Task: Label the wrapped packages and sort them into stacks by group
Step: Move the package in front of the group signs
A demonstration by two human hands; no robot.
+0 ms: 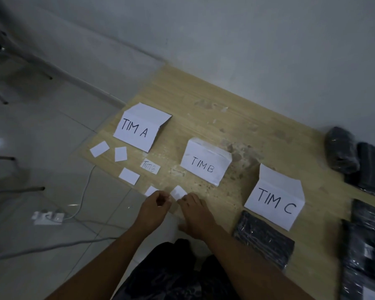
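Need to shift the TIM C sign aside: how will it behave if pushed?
The TIM C sign is thin folded paper standing tent-like, so probably very light and floppy. Pushed high, it would likely tip or fold flat; nudged low, it may slide on the smooth wooden surface.

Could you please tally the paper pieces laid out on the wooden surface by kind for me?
Folded team signs: 3
Small slips with writing: 1
Small slips showing blank: 5
Total: 9
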